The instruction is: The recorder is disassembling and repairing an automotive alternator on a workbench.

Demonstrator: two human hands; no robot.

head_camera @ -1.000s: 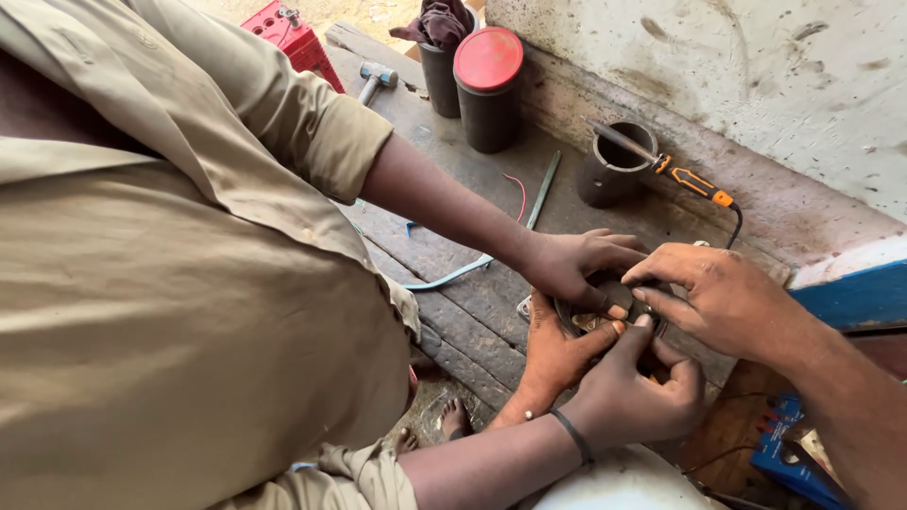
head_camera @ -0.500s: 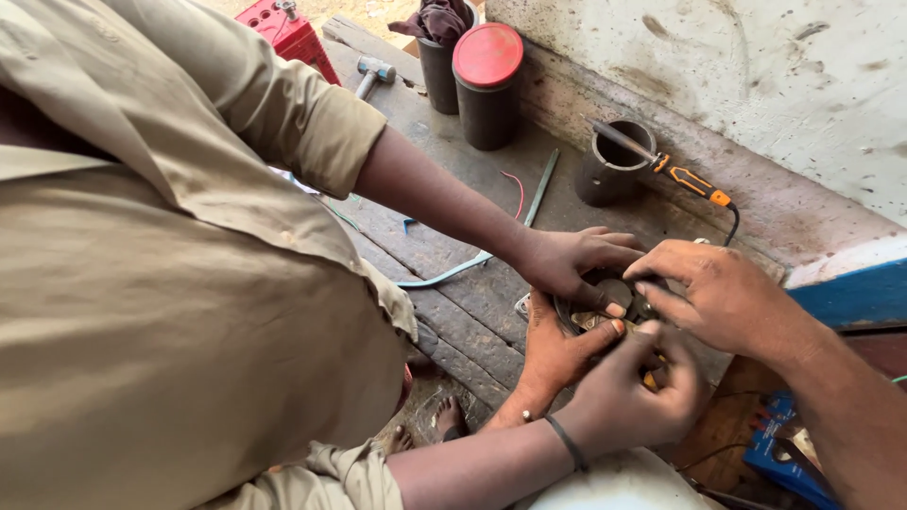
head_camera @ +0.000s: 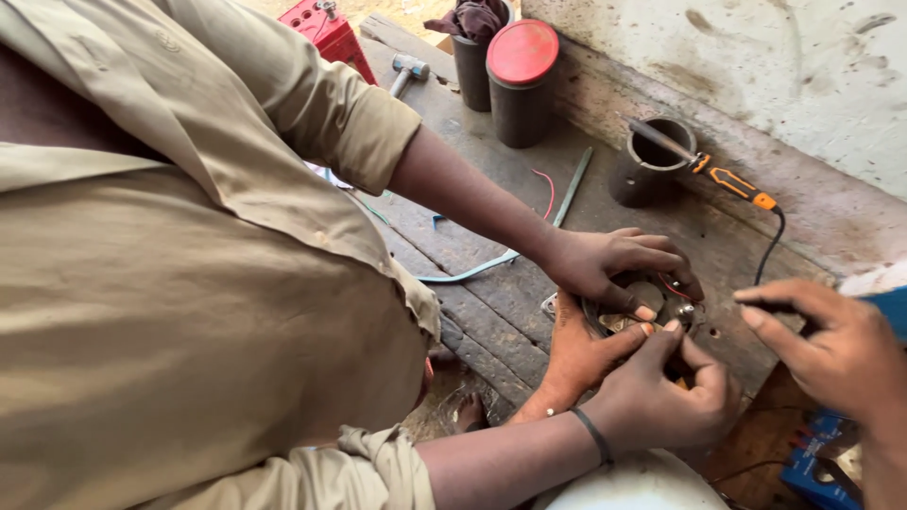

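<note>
- Beside the round metal part, on its near edge: left hand, thumb touching it, fingers hidden; grip unreadable.
- Right of the part: right hand, loosely curled; contents unclear.
- Co-worker's hands on the part.

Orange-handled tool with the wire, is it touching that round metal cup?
Touching. The head view shows the orange-handled tool lying with its metal shaft resting across the rim of the round metal cup.

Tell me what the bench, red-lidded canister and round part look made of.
Bench: rough weathered wood, plank gaps and grain show. Canister: dark matt body, metal or plastic, unclear; red lid looks plastic, smooth. Round part: probably dull grey metal, mostly covered.
</note>
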